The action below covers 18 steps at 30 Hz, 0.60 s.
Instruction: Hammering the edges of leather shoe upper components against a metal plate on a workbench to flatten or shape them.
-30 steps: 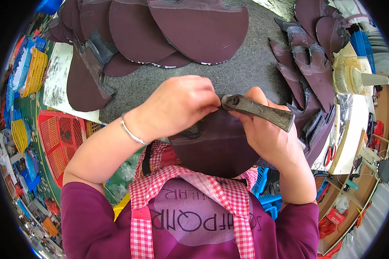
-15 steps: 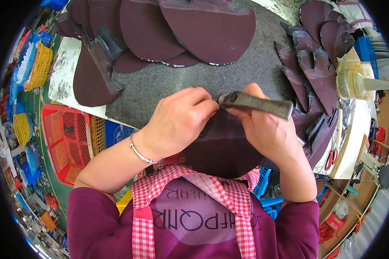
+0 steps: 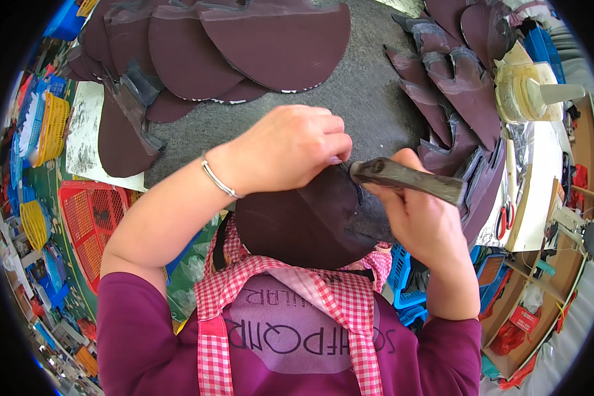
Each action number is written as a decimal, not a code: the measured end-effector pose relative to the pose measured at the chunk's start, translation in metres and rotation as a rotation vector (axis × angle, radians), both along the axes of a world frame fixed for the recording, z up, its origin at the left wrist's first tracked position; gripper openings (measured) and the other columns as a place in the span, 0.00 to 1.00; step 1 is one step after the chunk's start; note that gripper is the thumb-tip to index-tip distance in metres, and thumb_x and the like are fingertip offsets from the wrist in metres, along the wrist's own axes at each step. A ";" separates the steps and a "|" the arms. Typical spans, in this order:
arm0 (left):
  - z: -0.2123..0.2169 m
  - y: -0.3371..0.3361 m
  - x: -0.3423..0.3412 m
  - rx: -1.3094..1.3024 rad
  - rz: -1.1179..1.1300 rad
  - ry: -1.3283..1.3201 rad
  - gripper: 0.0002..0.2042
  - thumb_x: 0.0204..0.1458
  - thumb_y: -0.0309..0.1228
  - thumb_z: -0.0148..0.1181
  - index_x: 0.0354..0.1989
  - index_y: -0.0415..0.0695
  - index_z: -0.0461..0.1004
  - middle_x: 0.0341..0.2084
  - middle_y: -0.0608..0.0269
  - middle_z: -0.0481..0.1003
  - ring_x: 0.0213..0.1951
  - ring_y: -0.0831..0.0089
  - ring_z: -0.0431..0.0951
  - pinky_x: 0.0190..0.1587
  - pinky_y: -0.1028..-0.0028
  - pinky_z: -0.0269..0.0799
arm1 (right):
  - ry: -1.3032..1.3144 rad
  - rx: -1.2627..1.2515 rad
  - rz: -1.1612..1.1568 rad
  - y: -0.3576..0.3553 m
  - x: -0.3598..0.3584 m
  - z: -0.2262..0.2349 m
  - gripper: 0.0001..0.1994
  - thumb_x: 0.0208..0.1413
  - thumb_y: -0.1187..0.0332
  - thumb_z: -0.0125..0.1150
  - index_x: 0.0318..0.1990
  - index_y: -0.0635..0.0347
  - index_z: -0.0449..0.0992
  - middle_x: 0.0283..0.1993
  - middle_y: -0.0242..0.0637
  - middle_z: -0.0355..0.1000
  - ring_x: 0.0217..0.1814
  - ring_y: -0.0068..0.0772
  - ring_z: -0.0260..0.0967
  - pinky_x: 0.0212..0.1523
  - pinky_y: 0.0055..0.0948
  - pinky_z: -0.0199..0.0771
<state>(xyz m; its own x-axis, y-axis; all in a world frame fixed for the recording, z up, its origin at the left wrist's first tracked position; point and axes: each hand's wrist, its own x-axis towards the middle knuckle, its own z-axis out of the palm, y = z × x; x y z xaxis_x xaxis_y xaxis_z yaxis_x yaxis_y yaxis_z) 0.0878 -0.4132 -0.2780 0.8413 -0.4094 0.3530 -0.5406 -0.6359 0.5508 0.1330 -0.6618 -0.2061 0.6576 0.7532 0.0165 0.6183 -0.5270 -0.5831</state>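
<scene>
A dark maroon sheet piece [image 3: 284, 228], perhaps leather, lies curved over the near edge of the work surface, against my apron. With curled fingers, my left hand [image 3: 300, 148] pinches its upper edge, which is mostly hidden under the fingertips. My right hand [image 3: 426, 221] is closed on a hammer [image 3: 412, 178] with a dark, worn handle. The hammer's head end rests close to the piece's edge, just right of the left fingertips. A greyish strip [image 3: 369, 218] shows along the piece's right side.
Overlapping maroon pieces [image 3: 277, 49] cover the far left of the grey work surface [image 3: 369, 99]. More folded pieces [image 3: 455, 86] are heaped at the right, beside a pale container with a brush-like handle [image 3: 531, 92] and red-handled scissors [image 3: 505, 221]. A red basket [image 3: 92, 218] stands lower left.
My left hand has moved right along the piece's edge, and the piece is turned, showing its greyish strip. The hammer has shifted slightly right and down. The whole view has shifted too.
</scene>
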 end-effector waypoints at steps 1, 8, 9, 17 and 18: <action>0.003 0.002 0.004 0.017 -0.008 0.005 0.07 0.51 0.26 0.73 0.36 0.45 0.80 0.31 0.65 0.78 0.40 0.60 0.80 0.43 0.61 0.77 | 0.003 -0.002 -0.007 -0.001 -0.002 -0.004 0.08 0.65 0.68 0.69 0.41 0.60 0.76 0.34 0.46 0.78 0.34 0.58 0.79 0.32 0.48 0.77; 0.012 0.021 0.014 0.046 -0.166 -0.046 0.05 0.49 0.31 0.75 0.33 0.49 0.85 0.33 0.73 0.80 0.39 0.68 0.80 0.36 0.65 0.79 | 0.025 -0.016 0.013 0.003 0.005 -0.008 0.08 0.64 0.69 0.70 0.42 0.59 0.75 0.33 0.47 0.78 0.34 0.59 0.80 0.30 0.49 0.77; 0.014 0.019 0.010 0.111 -0.153 -0.089 0.05 0.48 0.30 0.75 0.33 0.49 0.85 0.33 0.74 0.80 0.39 0.68 0.80 0.35 0.65 0.79 | -0.017 -0.005 0.022 0.009 0.005 -0.005 0.09 0.64 0.68 0.70 0.41 0.60 0.75 0.32 0.48 0.78 0.34 0.60 0.80 0.30 0.49 0.76; 0.005 0.021 -0.002 0.008 0.017 -0.134 0.07 0.46 0.31 0.77 0.32 0.48 0.85 0.32 0.74 0.80 0.38 0.69 0.78 0.34 0.67 0.79 | -0.038 -0.027 0.026 0.015 0.004 -0.011 0.10 0.64 0.68 0.71 0.41 0.60 0.74 0.30 0.49 0.78 0.33 0.59 0.80 0.30 0.49 0.77; 0.006 0.019 -0.004 0.026 0.034 -0.115 0.08 0.45 0.31 0.78 0.32 0.49 0.85 0.32 0.74 0.80 0.38 0.69 0.78 0.35 0.67 0.79 | -0.042 -0.014 0.036 0.015 0.005 -0.012 0.10 0.64 0.68 0.71 0.41 0.60 0.74 0.30 0.48 0.78 0.33 0.59 0.80 0.30 0.49 0.77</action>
<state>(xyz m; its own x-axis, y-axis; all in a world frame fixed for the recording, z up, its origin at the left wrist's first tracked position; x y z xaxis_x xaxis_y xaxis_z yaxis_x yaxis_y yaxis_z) 0.0841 -0.3944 -0.2724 0.8091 -0.3921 0.4378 -0.5776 -0.6680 0.4693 0.1383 -0.6470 -0.2182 0.6290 0.7767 0.0329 0.6607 -0.5118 -0.5491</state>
